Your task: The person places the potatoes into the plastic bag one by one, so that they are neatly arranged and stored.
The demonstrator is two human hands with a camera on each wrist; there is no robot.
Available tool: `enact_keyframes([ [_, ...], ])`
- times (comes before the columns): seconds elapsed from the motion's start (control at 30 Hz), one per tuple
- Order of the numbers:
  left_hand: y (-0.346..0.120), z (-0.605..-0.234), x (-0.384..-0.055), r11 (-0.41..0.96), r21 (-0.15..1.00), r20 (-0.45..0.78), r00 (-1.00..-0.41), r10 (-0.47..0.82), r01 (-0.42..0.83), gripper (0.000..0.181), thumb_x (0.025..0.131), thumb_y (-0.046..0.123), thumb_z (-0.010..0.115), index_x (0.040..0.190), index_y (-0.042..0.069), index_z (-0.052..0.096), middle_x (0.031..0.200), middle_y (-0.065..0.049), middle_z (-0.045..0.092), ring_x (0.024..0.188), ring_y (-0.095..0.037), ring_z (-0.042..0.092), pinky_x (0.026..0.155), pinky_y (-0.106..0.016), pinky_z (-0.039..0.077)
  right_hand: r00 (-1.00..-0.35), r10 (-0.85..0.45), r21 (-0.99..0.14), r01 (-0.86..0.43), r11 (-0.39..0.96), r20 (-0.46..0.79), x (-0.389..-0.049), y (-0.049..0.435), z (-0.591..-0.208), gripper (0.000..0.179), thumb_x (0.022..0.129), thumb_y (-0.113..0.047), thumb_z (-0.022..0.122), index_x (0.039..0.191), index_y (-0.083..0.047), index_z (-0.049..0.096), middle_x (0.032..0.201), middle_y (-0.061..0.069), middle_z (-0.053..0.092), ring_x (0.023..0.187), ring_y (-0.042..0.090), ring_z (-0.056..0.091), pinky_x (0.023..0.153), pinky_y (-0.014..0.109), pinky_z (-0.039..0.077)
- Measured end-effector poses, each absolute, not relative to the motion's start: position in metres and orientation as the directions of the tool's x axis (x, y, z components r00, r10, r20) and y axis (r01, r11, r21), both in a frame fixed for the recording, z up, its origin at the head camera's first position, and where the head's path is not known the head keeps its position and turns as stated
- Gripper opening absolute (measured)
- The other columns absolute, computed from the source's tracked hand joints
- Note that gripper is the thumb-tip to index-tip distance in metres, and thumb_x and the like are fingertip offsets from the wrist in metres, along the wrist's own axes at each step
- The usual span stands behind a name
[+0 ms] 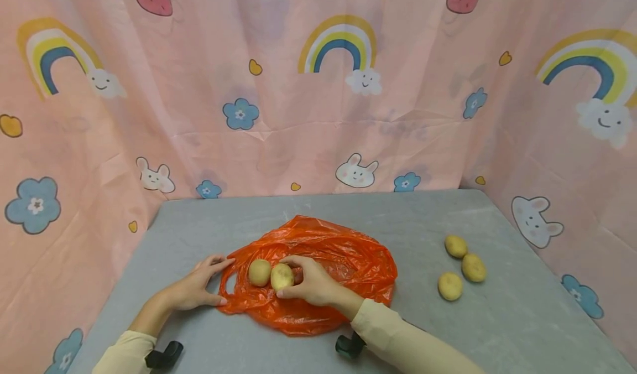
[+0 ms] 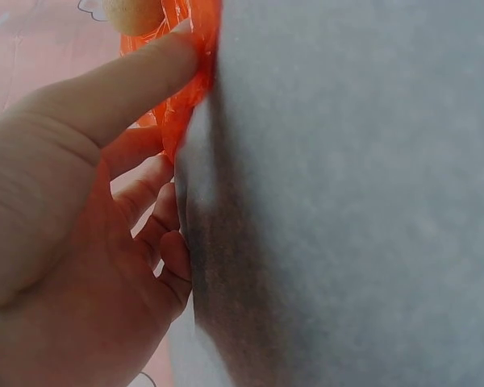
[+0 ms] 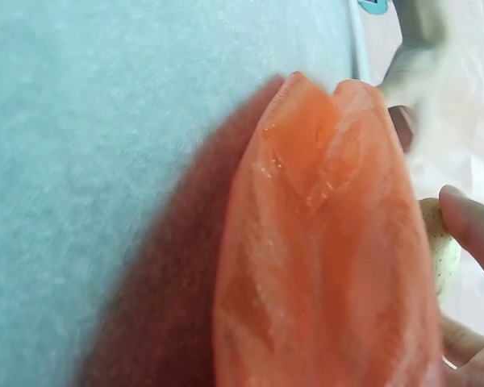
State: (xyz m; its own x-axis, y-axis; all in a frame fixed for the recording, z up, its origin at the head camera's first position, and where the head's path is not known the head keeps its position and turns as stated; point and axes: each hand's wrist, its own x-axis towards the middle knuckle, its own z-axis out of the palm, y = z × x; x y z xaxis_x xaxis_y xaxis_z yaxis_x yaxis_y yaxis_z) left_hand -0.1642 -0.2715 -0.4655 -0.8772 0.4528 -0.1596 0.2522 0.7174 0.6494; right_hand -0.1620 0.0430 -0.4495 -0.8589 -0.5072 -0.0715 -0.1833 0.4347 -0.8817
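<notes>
An orange plastic bag (image 1: pixel 343 247) lies spread flat on the grey table. Between thumb and fingers, my right hand (image 1: pixel 316 282) pinches a potato (image 1: pixel 282 278) over the bag's left part. Just left of it sits another potato (image 1: pixel 260 273) on the bag. My left hand (image 1: pixel 194 285) is at the bag's left end with fingers spread, thumb and fingertips at the handle edges. In the left wrist view its thumb (image 2: pixel 145 76) lies against the orange plastic. The right wrist view shows the bag's raised edge (image 3: pixel 331 242) partly hiding the held potato (image 3: pixel 442 258).
Three potatoes (image 1: pixel 450 286) lie close together on the right side of the grey table (image 1: pixel 522 307). A pink patterned curtain (image 1: pixel 298 158) stands behind the table and along both sides. Dark wrist camera mounts (image 1: pixel 164 356) sit by both sleeves.
</notes>
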Motion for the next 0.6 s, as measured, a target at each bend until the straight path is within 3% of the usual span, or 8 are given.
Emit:
enact_keyframes([
  [0.6, -0.2724, -0.4662, -0.1654, 0.712, 0.659, -0.175, -0.872, 0.457, 0.242, 0.089, 0.079, 0.027, 0.085, 0.153, 0.004, 0.042, 0.155, -0.025, 0.031, 0.140, -0.052, 0.027, 0.108, -0.074, 0.028, -0.923, -0.376, -0.797, -0.162, 0.582, -0.087, -0.1660, 0.0325, -0.4532, 0.063, 0.081, -0.023, 0.086, 0.136, -0.008, 0.059, 0.118, 0.008, 0.065, 0.090, 0.018, 0.054, 0.077, 0.034, 0.044],
])
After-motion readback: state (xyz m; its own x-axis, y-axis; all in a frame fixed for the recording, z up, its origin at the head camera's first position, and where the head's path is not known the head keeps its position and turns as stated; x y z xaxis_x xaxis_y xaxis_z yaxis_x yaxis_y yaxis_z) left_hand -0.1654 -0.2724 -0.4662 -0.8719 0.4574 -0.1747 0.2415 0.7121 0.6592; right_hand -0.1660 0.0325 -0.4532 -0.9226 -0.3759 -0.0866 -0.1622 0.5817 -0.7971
